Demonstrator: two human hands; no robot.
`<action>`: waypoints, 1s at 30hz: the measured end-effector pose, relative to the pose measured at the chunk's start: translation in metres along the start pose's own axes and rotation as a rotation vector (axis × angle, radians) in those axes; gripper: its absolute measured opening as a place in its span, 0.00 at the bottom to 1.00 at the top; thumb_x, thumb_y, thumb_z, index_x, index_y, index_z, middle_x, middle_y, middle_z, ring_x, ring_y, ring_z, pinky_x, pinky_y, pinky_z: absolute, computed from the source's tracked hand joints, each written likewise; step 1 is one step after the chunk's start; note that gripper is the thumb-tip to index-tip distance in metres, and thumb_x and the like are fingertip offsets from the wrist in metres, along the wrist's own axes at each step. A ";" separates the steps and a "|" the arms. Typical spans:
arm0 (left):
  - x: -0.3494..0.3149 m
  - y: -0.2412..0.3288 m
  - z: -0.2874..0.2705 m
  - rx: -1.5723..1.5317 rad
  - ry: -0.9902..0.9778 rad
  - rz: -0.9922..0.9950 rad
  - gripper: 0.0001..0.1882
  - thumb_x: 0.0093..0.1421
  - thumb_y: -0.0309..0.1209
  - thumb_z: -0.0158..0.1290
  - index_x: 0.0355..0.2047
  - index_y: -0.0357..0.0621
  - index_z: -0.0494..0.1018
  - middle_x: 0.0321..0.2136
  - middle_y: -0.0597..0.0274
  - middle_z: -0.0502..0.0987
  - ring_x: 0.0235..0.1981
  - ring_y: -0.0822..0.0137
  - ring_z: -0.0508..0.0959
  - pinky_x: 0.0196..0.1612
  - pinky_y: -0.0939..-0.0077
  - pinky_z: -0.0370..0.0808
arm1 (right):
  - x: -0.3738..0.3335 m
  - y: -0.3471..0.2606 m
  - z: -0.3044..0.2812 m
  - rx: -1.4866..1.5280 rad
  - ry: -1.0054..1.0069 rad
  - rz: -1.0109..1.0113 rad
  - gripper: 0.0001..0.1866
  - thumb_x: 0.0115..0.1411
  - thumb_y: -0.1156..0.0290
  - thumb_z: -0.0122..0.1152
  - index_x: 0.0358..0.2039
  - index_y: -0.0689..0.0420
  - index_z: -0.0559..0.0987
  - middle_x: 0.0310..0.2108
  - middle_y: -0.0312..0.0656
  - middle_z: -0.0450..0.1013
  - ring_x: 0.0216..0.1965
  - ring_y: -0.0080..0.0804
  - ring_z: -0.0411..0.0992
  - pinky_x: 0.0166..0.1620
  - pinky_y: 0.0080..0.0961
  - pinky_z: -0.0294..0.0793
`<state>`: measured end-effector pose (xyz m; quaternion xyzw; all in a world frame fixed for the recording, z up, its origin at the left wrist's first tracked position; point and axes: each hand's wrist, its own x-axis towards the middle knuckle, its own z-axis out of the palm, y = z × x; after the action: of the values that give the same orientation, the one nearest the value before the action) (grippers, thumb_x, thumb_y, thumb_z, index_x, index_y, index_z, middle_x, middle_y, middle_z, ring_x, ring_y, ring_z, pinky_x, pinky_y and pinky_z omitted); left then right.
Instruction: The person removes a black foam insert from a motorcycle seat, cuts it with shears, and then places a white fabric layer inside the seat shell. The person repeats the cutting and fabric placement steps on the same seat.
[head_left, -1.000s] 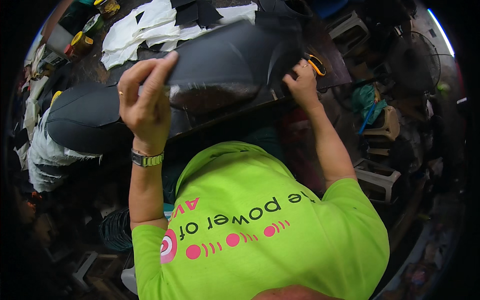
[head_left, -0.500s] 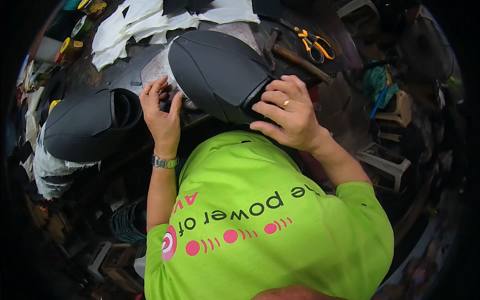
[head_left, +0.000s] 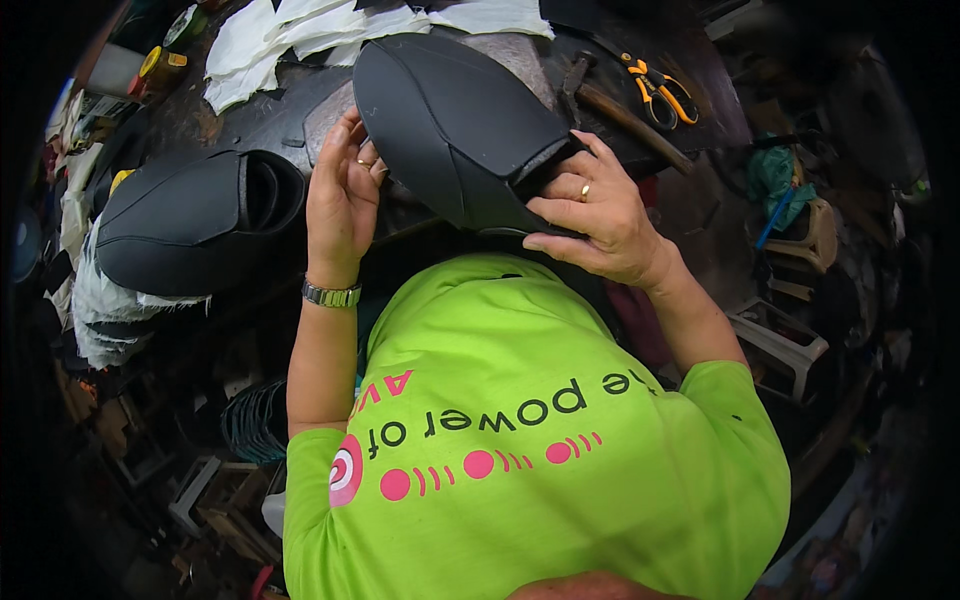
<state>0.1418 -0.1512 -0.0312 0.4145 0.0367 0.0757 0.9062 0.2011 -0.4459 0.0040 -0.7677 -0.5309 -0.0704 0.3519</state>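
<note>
I hold a black shoe upper (head_left: pixel 455 130) above the counter (head_left: pixel 700 200): my right hand (head_left: pixel 595 215) grips its open end at four o'clock, my left hand (head_left: pixel 340 195) pinches its edge at nine o'clock

Both arms raised — left hand (head_left: pixel 342 195) upright, fingers curled; right hand (head_left: pixel 598 218) palm-down, grip closed, ring showing.

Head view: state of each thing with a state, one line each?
Left hand: fingers on the rim of the shoe upper, wrist in a watch.
Right hand: gripping the shoe upper at its open end.
Shoe upper: black, held up off the bench, between both hands.
Second upper: lying on its side on the bench, untouched.
Scissors: orange-handled, lying on the bench.
Hammer: lying flat on the bench.
</note>
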 end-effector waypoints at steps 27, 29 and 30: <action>-0.060 0.194 -0.054 0.951 0.566 0.464 0.22 0.59 0.24 0.66 0.51 0.30 0.74 0.45 0.55 0.82 0.43 0.67 0.82 0.50 0.74 0.79 | 0.148 -0.014 0.161 0.285 -0.210 -0.408 0.14 0.57 0.65 0.71 0.43 0.54 0.82 0.39 0.38 0.77 0.46 0.41 0.72 0.56 0.38 0.69; -0.065 0.192 -0.065 0.930 0.597 0.498 0.22 0.59 0.25 0.67 0.52 0.30 0.74 0.46 0.55 0.82 0.43 0.67 0.82 0.50 0.75 0.79 | 0.149 -0.013 0.169 0.326 -0.126 -0.374 0.15 0.53 0.70 0.72 0.41 0.55 0.82 0.40 0.40 0.76 0.46 0.42 0.72 0.55 0.38 0.70; -0.067 0.190 -0.070 0.930 0.596 0.516 0.22 0.59 0.26 0.67 0.52 0.30 0.74 0.46 0.55 0.81 0.43 0.67 0.82 0.50 0.75 0.79 | 0.148 -0.012 0.170 0.353 -0.104 -0.353 0.15 0.52 0.72 0.73 0.41 0.56 0.81 0.40 0.40 0.76 0.46 0.43 0.72 0.54 0.39 0.70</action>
<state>0.0464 0.0118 0.0671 0.7232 0.2165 0.3816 0.5334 0.2082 -0.2259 -0.0454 -0.5921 -0.6784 0.0028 0.4349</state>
